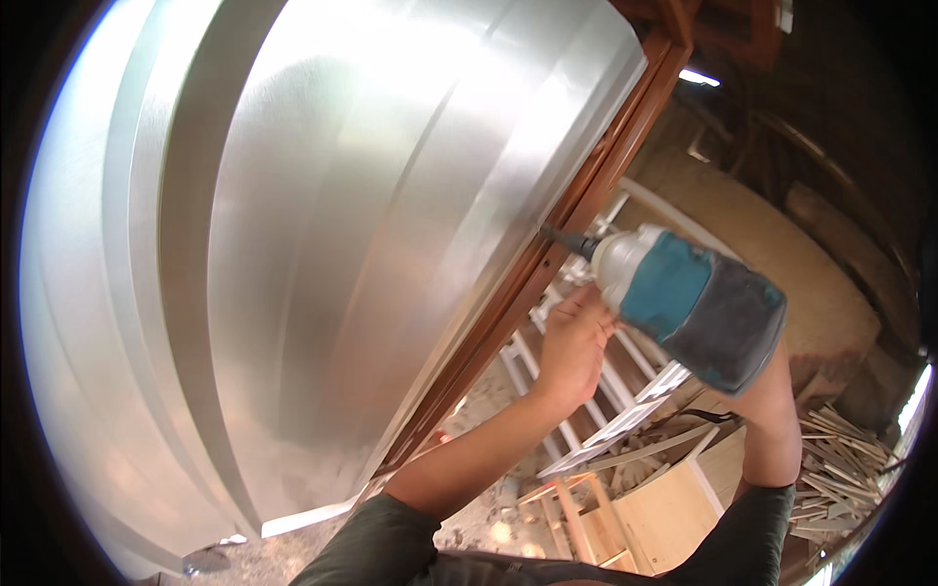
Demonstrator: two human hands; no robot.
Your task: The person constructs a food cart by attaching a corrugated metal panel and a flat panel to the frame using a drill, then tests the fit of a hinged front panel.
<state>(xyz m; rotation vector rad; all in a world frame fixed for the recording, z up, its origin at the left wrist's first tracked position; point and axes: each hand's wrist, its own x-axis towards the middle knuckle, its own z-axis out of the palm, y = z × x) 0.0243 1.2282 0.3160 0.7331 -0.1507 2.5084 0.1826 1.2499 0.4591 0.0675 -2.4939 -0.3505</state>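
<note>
A teal and black cordless impact driver (pixel 674 288) points up and left, its dark bit end meeting the border between a big silver ribbed metal sheet (pixel 391 215) and a reddish-brown frame bar (pixel 518 293). My right hand (pixel 764 383) is closed on the driver from behind; the tool's body covers nearly all its fingers. Just under the driver's nose is my left hand (pixel 575 342), fingers curled together beside the frame bar. What those fingers hold, if anything, is hidden.
Beyond the frame stand white slatted frames (pixel 625 420). A light wooden piece (pixel 674 508) lies low in the middle, with a pile of thin wood strips (pixel 840 459) at the right. A broad tan board (pixel 782 244) is behind the driver. Debris litters the ground (pixel 489 523).
</note>
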